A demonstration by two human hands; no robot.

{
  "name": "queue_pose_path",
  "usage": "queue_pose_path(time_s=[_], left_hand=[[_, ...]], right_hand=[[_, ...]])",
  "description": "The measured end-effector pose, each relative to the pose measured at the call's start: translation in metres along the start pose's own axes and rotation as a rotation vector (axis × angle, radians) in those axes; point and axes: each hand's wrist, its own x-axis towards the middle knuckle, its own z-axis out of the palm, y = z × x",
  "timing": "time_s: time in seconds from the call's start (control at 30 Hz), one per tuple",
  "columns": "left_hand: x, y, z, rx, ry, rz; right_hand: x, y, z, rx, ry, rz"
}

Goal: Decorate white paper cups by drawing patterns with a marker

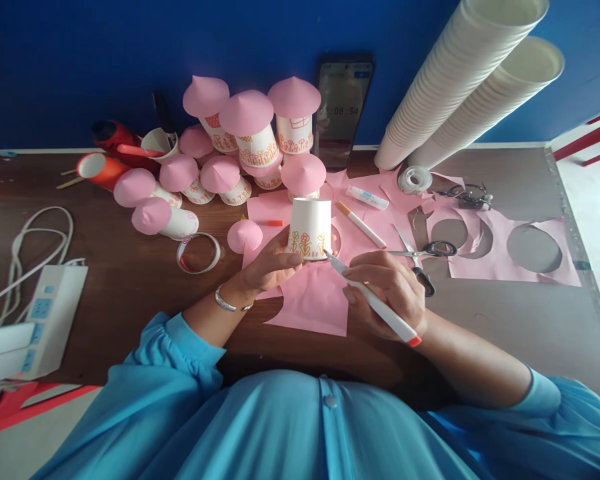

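Note:
My left hand (273, 261) grips a white paper cup (311, 217) near its lower edge, with the cup's wide rim facing down. Orange and red flowers run along the cup's lower part. A white marker (380, 305) with a red end is held in my right hand (393, 290), its tip at the lower right of the cup's drawing. Pink paper (317, 307) lies beneath both hands. An orange-and-white marker (363, 225) rests on the paper to the right of the cup, and a red cap (275, 223) is on its left.
Cups with pink cone roofs (247, 113) stand behind and to the left. Scissors (417, 252), a tape roll (415, 179) and a glue stick (367, 197) lie right. Tall cup stacks (450, 80) and a phone (345, 110) lean at the back. A power strip (55, 320) sits left.

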Motion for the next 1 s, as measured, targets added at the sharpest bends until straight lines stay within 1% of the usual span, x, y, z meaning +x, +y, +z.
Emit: queue_pose_path(time_s=[0.27, 0.4, 0.53, 0.7, 0.87, 1.0], left_hand=[[0.0001, -0.0031, -0.0047, 0.026, -0.024, 0.016], [0.0001, -0.0029, -0.0029, 0.047, -0.006, 0.005], [0.0004, -0.0048, -0.0027, 0.027, 0.004, 0.025], [0.0005, -0.0034, -0.0015, 0.03, -0.021, 0.027], [0.0007, -0.0033, -0.0017, 0.032, -0.016, 0.005], [0.0009, -0.0032, -0.0011, 0.027, -0.046, 0.034]], right_hand=[[-0.0005, 0.0001, 0.0004, -0.001, -0.017, -0.01], [-0.001, -0.0002, 0.0012, 0.016, -0.018, -0.012], [-0.0019, -0.0002, 0.0021, 0.022, -0.004, -0.019], [-0.0016, -0.0004, 0.0022, 0.011, -0.019, -0.023], [-0.0014, -0.0004, 0.0032, 0.015, -0.02, -0.03], [-0.0018, -0.0002, 0.0039, 0.022, -0.015, -0.036]])
